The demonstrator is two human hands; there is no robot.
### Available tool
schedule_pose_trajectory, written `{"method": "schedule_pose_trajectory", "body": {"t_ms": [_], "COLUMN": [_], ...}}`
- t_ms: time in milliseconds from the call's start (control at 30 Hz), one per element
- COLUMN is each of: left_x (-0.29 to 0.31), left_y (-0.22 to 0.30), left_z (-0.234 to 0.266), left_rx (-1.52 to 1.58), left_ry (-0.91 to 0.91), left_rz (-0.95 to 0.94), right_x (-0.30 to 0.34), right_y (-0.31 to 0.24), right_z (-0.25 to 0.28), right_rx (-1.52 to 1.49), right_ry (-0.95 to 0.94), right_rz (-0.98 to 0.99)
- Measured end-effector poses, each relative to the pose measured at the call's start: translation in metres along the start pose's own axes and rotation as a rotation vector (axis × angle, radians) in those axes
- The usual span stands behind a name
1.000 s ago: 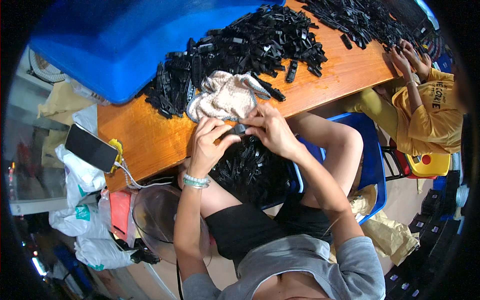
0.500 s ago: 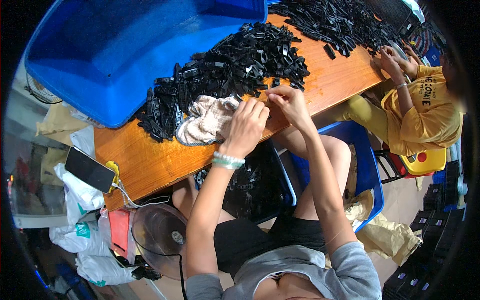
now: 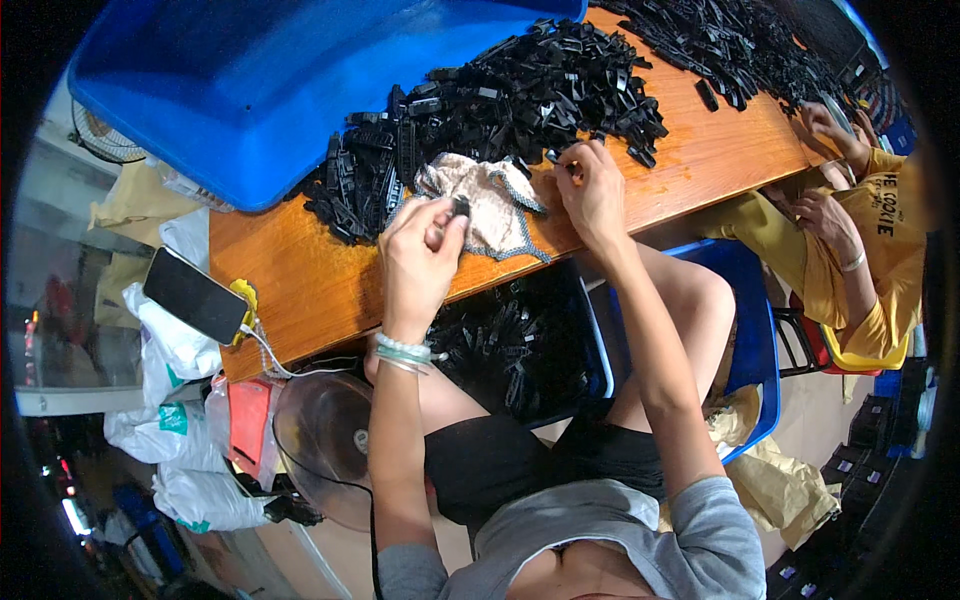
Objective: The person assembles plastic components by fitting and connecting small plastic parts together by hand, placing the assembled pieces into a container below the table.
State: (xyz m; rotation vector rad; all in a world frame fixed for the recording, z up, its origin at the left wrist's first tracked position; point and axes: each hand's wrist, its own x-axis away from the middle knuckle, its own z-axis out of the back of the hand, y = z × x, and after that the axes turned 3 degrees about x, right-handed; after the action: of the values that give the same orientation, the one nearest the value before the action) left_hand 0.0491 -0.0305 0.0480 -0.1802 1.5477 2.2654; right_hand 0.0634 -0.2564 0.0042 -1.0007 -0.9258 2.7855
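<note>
My left hand (image 3: 415, 265) is raised over the table's near edge, thumb and fingers pinched on a small black plastic piece (image 3: 461, 206). Beneath and beside it lies a crumpled whitish cloth (image 3: 480, 205) with a dark checked border. To the right of the cloth, my right hand (image 3: 595, 200) has its fingers curled together at the near edge of the pile of black plastic parts (image 3: 540, 90). What sits between its fingertips, if anything, is too small to make out. A small dark part (image 3: 552, 156) shows just beside those fingertips.
A large blue bin (image 3: 250, 110) leans over the wooden table (image 3: 270, 310) at the far left. A phone (image 3: 195, 295) hangs at the left edge. Below are a dark tray of black parts (image 3: 510, 345) and a clear round tub (image 3: 320, 435). A co-worker in yellow (image 3: 865, 260) sits right.
My hands have moved apart: the left came back left and nearer with the black piece, the right went to the pile's edge. The cloth's folds have shifted. The whole view has moved slightly.
</note>
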Motion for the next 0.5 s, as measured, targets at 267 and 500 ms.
{"method": "schedule_pose_trajectory", "body": {"t_ms": [267, 500], "left_x": [0.009, 0.011], "left_y": [-0.031, -0.039], "left_z": [-0.016, 0.014], "left_rx": [-0.496, -0.298], "left_ry": [0.035, 0.056], "left_rz": [-0.497, -0.258], "right_x": [0.045, 0.043], "right_y": [-0.029, -0.031], "right_z": [-0.021, 0.019], "right_rx": [-0.591, -0.031], "right_ry": [-0.265, -0.284], "right_rz": [-0.198, -0.052]}}
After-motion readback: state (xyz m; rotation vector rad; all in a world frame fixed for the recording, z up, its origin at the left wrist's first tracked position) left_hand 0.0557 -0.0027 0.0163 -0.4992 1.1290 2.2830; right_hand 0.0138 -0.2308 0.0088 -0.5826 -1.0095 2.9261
